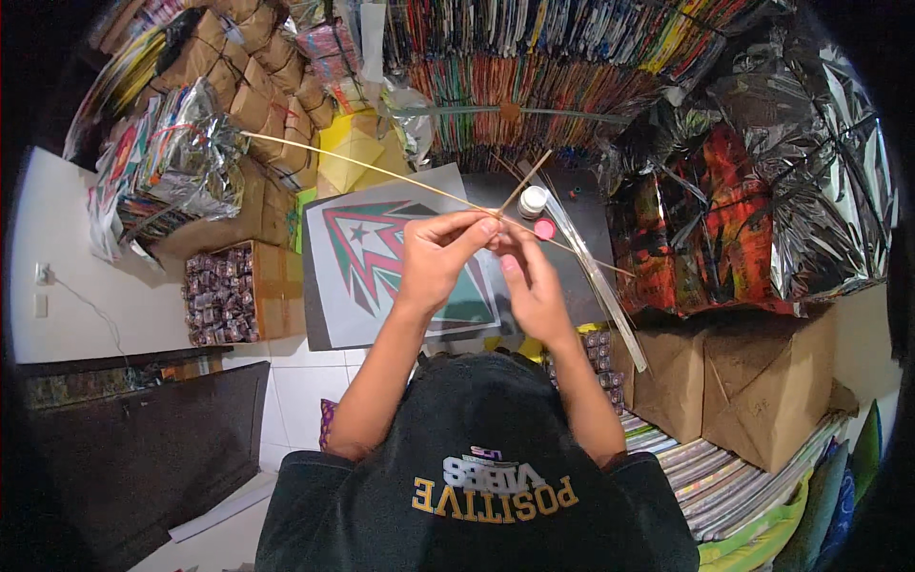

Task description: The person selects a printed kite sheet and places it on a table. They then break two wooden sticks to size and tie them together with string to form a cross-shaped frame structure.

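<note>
Two thin wooden sticks cross in front of me, and both my hands close around the crossing. The long stick (353, 162) slants from upper left to lower right; the short stick (529, 177) points up and to the right. My left hand (437, 257) pinches the crossing between thumb and fingers. My right hand (532, 291) has bent fingers at the same spot, its fingertips partly hidden. Below lies a white sheet (334, 319) bearing a red, green and black angular pattern with a star. A white jar (533, 200) and a pink cap (544, 229) are just right of the hands.
A dark board (591, 210) lies under the sheet, with a long shiny strip (610, 315) along its right. Around it stand stacked colourful sheets (515, 86), wrapped brown bundles (272, 91), a carton of small packets (276, 286) and brown boxes (762, 381).
</note>
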The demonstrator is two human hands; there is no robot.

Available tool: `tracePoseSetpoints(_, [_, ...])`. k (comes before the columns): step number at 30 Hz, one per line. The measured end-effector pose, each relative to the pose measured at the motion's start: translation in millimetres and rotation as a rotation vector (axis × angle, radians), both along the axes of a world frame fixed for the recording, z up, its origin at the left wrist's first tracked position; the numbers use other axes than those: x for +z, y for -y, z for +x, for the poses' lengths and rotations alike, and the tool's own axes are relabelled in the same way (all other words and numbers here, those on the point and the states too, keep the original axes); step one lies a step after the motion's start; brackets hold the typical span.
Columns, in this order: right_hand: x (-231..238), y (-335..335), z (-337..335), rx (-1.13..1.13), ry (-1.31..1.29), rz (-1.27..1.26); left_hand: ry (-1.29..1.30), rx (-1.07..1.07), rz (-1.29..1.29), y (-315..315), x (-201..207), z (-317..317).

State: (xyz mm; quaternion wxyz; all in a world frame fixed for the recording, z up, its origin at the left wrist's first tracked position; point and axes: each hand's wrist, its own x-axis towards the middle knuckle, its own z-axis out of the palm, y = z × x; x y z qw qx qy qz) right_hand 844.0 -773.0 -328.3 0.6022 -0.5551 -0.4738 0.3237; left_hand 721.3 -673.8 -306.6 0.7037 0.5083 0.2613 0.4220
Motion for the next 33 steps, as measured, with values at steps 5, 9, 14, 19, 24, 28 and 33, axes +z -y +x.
tracePoseSetpoints(5, [15, 10, -4, 0.047, -0.024, -0.125, -0.104, 0.079, 0.127, -9, 7, -7])
tracePoseSetpoints(9, [28, 16, -9, 0.122, -0.146, -0.129, -0.192, 0.064, 0.17, -9, 3, -10])
tracePoseSetpoints(14, [32, 13, -15, 0.183, -0.123, -0.087, -0.259, -0.007, 0.331, -5, -11, -8])
tracePoseSetpoints(19, [64, 15, 7, 0.193, -0.648, -0.28, -0.357, -0.074, 0.42, 5, -7, -12])
tracePoseSetpoints(24, [97, 20, 36, 0.156, -0.655, -0.263, -0.4, -0.102, 0.557, -3, -10, -25])
tracePoseSetpoints(28, [100, 35, 80, 0.048, -0.305, -0.298, -0.362, -0.274, 0.513, -13, 4, -44])
tracePoseSetpoints(33, [59, 50, 129, 0.042, 0.037, -0.457, -0.121, -0.129, 0.168, -23, -10, -69])
